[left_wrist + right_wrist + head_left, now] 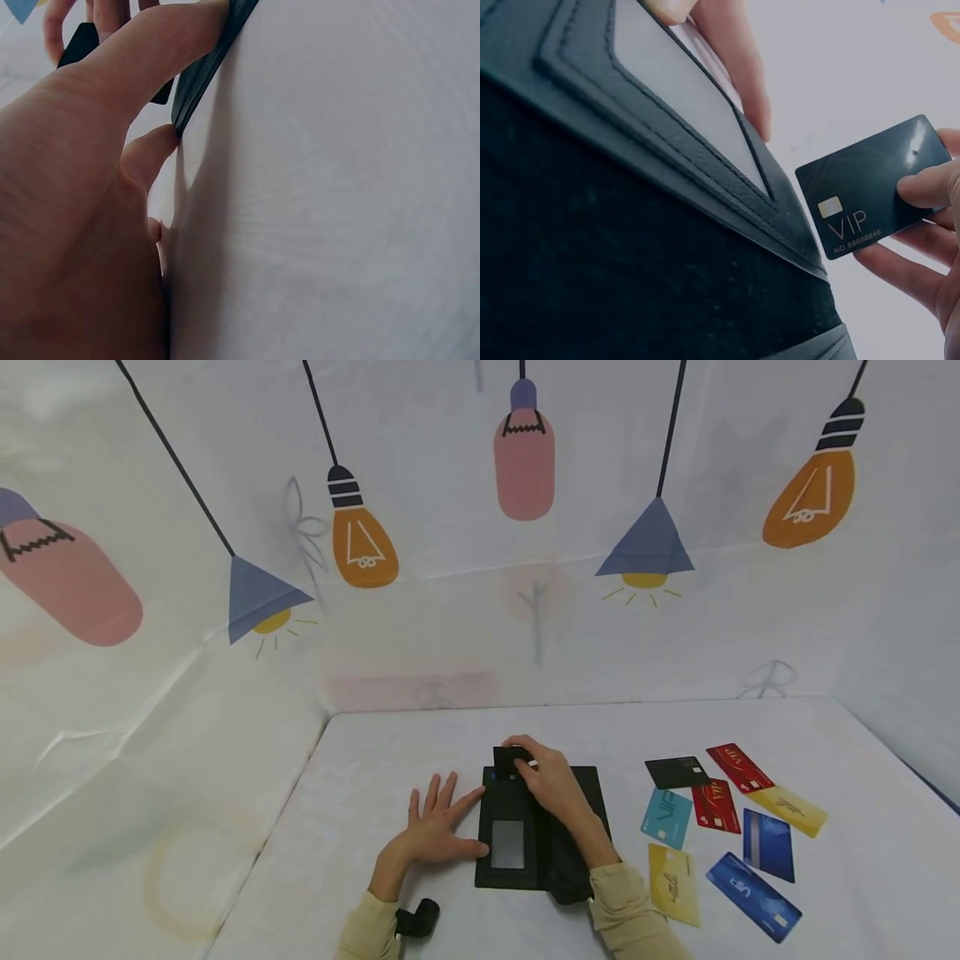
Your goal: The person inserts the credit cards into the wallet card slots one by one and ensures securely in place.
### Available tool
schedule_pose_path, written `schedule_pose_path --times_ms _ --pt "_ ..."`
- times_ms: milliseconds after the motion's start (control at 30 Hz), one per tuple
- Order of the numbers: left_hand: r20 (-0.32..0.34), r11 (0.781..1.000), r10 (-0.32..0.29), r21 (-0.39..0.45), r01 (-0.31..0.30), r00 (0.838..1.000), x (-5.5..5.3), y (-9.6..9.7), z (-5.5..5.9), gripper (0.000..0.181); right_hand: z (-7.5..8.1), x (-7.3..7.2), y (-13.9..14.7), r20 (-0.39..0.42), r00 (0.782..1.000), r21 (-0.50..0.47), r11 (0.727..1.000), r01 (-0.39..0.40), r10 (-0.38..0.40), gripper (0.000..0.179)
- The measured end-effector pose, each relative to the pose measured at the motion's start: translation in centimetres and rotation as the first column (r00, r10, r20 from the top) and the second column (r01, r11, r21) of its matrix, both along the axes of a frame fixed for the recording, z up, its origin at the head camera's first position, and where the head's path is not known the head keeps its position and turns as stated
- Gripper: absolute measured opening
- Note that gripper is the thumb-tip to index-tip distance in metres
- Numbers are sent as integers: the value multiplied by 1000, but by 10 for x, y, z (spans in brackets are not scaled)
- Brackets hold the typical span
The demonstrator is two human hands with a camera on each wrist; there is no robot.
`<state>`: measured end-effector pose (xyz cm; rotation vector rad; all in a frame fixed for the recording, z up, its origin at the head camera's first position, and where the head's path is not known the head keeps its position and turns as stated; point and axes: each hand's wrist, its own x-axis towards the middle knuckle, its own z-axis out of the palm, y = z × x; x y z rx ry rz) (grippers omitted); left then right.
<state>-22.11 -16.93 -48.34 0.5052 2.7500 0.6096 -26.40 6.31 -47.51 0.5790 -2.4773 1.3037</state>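
On table [405,737], pinching likely light, stiff card [870,187], best held edgewise, with right hand [553,782] at wallet [536,843] top, splaying left hand [433,833] against left edge.

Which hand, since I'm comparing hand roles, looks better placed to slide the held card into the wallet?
Probably the right hand: it pinches the black VIP card near the far edge of the wallet, while the left hand touches the wallet's left side.

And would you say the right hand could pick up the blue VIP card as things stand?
Probably not: the right hand pinches a black VIP card by the open wallet. The blue VIP card lies uncovered on the table, so the way otherwise looks free.
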Motion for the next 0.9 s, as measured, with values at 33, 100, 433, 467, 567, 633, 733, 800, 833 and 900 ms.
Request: schedule_pose_path --times_ms 33,100,433,467,567,633,733,800,833,900 --pt "-1 1000 0 -3 0 1000 0 0 0 87 0 0 -1 3 1000 -2 1000 -7 7 33" --pt "-6 1000 -2 -3 2 1000 0 0 1 87 -1 0 -1 14 1000 -9 1000 -21 21 33" --pt "-18 1000 -10 -8 10 1000 0 1 1 86 -3 0 -3 20 999 -29 998 -50 51 35" --pt "-19 1000 -11 -11 11 1000 0 1 0 86 -3 0 -3 18 999 -26 998 -51 51 35" --pt "-20 1000 -14 -15 14 1000 -1 1 0 86 -3 1 -4 15 998 -22 998 -53 53 35" --pt "-21 1000 -16 -13 16 1000 0 1 0 86 -4 1 -4 15 999 -22 998 -52 52 36" --pt "-24 1000 -16 -5 15 1000 0 1 0 86 -6 1 -4 19 998 -30 998 -54 54 40" --pt "-24 1000 -12 -4 12 1000 0 1 0 87 -7 1 -3 24 998 -28 998 -56 57 44" --pt "-21 1000 -9 -5 9 1000 1 1 0 87 -8 0 -3 29 998 -22 998 -58 58 46" --pt "-22 1000 -7 2 7 1000 1 1 0 87 -9 0 -2 45 997 -7 998 -57 57 49"
